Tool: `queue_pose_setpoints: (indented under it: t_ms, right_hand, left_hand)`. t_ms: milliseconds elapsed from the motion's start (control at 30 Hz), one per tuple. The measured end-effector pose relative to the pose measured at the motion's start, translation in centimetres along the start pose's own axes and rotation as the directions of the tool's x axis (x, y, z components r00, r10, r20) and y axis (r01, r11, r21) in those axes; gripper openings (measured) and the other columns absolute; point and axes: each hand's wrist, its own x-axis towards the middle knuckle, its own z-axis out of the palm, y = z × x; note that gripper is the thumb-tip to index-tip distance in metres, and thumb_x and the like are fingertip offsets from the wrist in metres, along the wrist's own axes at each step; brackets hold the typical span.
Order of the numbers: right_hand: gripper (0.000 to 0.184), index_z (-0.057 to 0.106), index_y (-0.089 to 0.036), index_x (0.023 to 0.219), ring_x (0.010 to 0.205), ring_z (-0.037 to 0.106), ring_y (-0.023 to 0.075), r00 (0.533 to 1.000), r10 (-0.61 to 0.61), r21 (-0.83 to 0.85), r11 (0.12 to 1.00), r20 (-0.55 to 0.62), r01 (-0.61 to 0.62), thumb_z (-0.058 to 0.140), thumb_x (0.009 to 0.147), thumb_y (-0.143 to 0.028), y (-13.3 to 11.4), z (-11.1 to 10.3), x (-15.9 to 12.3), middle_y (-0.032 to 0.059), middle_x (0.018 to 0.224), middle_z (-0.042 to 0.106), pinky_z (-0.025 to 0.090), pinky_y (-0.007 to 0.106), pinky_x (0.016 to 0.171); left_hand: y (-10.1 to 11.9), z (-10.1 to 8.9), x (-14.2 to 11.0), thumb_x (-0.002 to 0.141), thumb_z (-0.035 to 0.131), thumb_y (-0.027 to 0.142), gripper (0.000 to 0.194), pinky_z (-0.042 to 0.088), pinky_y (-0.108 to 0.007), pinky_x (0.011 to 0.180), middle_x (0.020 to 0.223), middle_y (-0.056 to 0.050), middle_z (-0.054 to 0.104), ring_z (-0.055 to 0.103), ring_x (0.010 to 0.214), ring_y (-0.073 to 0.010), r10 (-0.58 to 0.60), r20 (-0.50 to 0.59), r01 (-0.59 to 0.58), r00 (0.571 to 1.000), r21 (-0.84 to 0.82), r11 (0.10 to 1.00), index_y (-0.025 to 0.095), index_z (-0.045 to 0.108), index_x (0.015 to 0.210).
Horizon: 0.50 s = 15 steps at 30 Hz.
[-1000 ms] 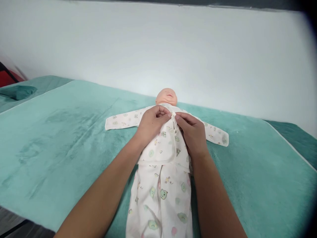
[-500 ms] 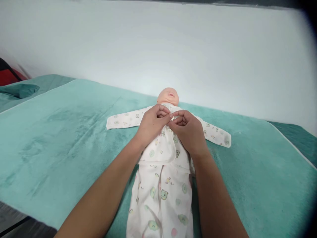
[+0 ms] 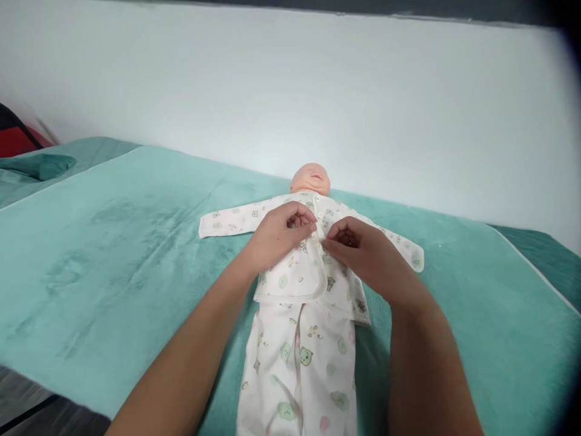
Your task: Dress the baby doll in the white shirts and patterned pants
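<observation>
A baby doll (image 3: 313, 178) lies on its back with its head away from me. It wears a white baby shirt (image 3: 290, 281) printed with small animals, its front overlapped down the middle, and matching baby trousers (image 3: 318, 375). My left hand (image 3: 282, 235) pinches the shirt's front edge at the chest between thumb and fingers. Just to the right, my right hand (image 3: 361, 245) is closed, thumb and fingertips at the same front edge, slightly lower. A small pale button shows near the collar above my fingers. What lies right under the fingertips is partly hidden.
A green plush cloth (image 3: 136, 254) covers the table under the doll. Behind it stands a white wall (image 3: 281, 85). Folded darker green fabric (image 3: 40, 166) and a red and black object (image 3: 18, 139) are at the far left.
My right hand has moved down and right, apart from my left hand, which has shifted slightly lower. The shirt's upper front and button are now uncovered. The view has shifted slightly.
</observation>
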Motion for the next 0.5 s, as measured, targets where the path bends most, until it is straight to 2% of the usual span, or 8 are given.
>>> queue_pose_setpoints:
  t_ms: [133, 233, 367, 500]
  right_hand:
    - [0.010, 0.057, -0.024, 0.079, 0.064, 0.050, 0.0131, 0.994, 0.009, -0.233, 0.972, 0.108, 0.016, 0.061, 0.084, -0.031, -1.3, -0.2, -1.9, -0.0033, 0.075, 0.061, 0.036, 0.026, 0.054]
    - [0.014, 0.052, -0.023, 0.079, 0.064, 0.048, 0.0136, 0.999, 0.021, -0.372, 0.928, 0.031, -0.008, 0.061, 0.083, -0.033, -1.6, 1.3, -2.8, -0.0026, 0.078, 0.060, 0.033, 0.027, 0.054]
    - [0.019, 0.045, -0.022, 0.079, 0.063, 0.043, 0.0140, 0.983, -0.063, -0.542, 0.840, -0.170, -0.040, 0.057, 0.086, -0.034, -1.4, 3.9, -2.8, 0.0007, 0.081, 0.058, 0.026, 0.029, 0.055]
    - [0.020, 0.043, -0.022, 0.075, 0.061, 0.040, 0.0143, 0.971, -0.074, -0.526, 0.848, -0.226, -0.058, 0.052, 0.088, -0.034, -1.1, 4.6, -2.3, 0.0006, 0.077, 0.057, 0.024, 0.030, 0.055]
  left_hand:
    - [0.3, -1.5, -0.1, 0.086, 0.066, 0.035, 0.015, 0.042, -0.026, 0.071, 0.089, -0.001, 0.063, 0.052, 0.078, -0.0126, 0.059, 0.221, -0.073, 0.973, 0.055, 0.996, 0.020, 0.069, 0.085]
    - [0.7, -2.3, -0.1, 0.084, 0.069, 0.035, 0.015, 0.043, -0.028, 0.076, 0.092, -0.001, 0.065, 0.054, 0.085, -0.0145, 0.060, 0.337, -0.093, 0.939, 0.084, 0.992, 0.020, 0.070, 0.085]
    - [0.7, -2.4, -0.3, 0.084, 0.067, 0.031, 0.010, 0.042, -0.027, 0.070, 0.086, 0.000, 0.065, 0.054, 0.078, -0.0132, -0.002, 0.344, -0.042, 0.939, 0.122, 0.992, 0.021, 0.069, 0.085]
    - [0.4, -2.3, -0.3, 0.085, 0.067, 0.036, 0.016, 0.036, -0.026, 0.060, 0.072, 0.002, 0.056, 0.046, 0.066, -0.0112, -0.036, 0.305, -0.005, 0.952, 0.131, 0.991, 0.021, 0.070, 0.086]
